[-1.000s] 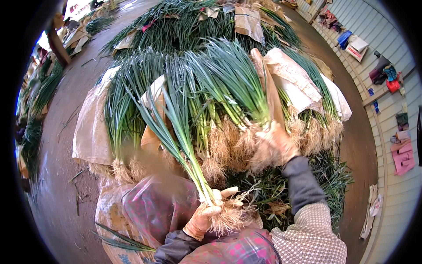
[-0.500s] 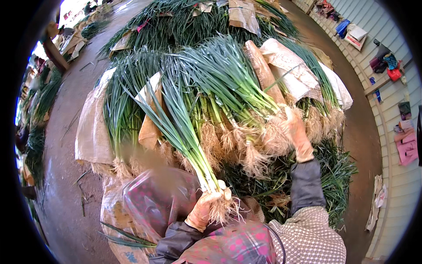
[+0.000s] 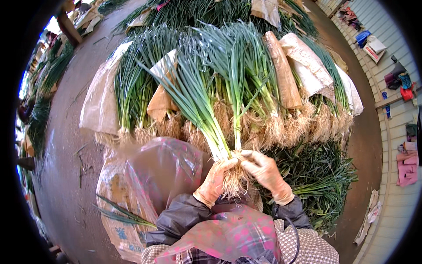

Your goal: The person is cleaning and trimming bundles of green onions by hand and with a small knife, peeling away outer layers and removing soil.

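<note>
Low in the middle, my gloved left hand (image 3: 216, 178) is wrapped round the base of a bunch of long green onions (image 3: 206, 123), leaves fanning up and away and pale roots (image 3: 235, 182) hanging beside the fingers. Just to its right, my gloved right hand (image 3: 259, 169) has its fingers closed on the root end of another green onion stalk (image 3: 237, 134), which stands upright against the held bunch. Beyond both hands lies a pile of green onions (image 3: 132, 88) with bushy roots toward me, partly covered by tan and white sacks (image 3: 307, 66).
A pink-dotted plastic sheet (image 3: 160, 163) over my lap, a printed sack (image 3: 116, 202) to the left, loose green leaves (image 3: 323, 185) to the right. Another onion pile (image 3: 198, 13) lies behind, more along the left aisle (image 3: 66, 132). Hanging items (image 3: 406, 165) line the right wall.
My right hand came from the pile down and left to beside my left hand, bringing a stalk. My left hand and its bunch moved up and slightly right.
</note>
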`<action>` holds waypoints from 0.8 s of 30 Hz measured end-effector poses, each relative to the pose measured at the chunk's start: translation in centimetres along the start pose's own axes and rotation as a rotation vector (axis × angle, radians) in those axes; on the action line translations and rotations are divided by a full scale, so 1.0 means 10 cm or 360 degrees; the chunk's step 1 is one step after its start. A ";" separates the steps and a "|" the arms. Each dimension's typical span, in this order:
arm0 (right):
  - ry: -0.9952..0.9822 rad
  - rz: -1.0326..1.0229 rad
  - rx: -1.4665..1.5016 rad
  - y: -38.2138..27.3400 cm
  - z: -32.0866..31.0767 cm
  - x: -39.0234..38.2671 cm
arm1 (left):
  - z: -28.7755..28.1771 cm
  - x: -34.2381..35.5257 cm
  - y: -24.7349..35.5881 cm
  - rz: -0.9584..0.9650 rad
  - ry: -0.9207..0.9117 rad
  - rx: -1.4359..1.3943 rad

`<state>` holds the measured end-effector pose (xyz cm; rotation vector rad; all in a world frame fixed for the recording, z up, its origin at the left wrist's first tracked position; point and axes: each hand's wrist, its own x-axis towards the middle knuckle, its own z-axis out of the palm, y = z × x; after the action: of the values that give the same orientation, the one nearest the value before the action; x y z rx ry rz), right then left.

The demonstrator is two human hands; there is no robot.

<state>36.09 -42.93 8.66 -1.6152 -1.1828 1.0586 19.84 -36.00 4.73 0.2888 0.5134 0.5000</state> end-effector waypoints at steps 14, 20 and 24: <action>0.0843 -0.0742 -0.1918 0.81 0.11 1.21 | -0.01 -0.01 -0.26 0.0259 -0.0024 -0.0059; 0.0250 -0.0698 -0.0724 0.46 0.17 -0.07 | -0.12 0.08 -0.23 0.0287 0.0086 -0.0291; 0.0697 0.0143 0.1394 0.10 -0.27 -0.81 | 0.04 0.06 -0.16 0.0373 0.0325 -0.0095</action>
<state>37.32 -51.36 9.64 -1.1027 -0.2686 1.0020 21.05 -37.08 4.21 0.2432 0.6659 0.7764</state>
